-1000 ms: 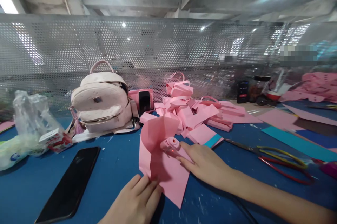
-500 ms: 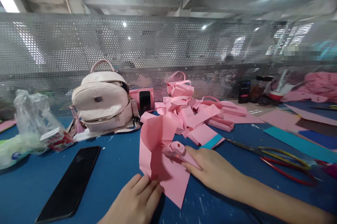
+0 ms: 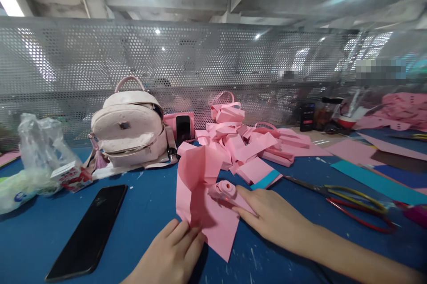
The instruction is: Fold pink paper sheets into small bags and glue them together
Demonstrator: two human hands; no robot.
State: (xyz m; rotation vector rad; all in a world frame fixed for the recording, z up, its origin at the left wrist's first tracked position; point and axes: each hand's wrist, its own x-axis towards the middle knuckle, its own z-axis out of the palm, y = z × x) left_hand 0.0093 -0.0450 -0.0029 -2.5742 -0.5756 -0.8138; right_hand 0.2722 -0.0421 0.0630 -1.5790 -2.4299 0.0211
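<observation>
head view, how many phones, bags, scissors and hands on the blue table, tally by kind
phones: 2, a black phone lying flat and a propped phone beside the backpack
bags: 2, a pale backpack and a plastic bag
scissors: 1, scissors
hands: 2, the left hand and the right hand, both on the pink sheet
total: 7

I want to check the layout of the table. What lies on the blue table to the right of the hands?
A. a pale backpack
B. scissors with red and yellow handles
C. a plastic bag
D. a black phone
B: the scissors lie on the blue table right of the right hand; the other things are to the left.
</observation>
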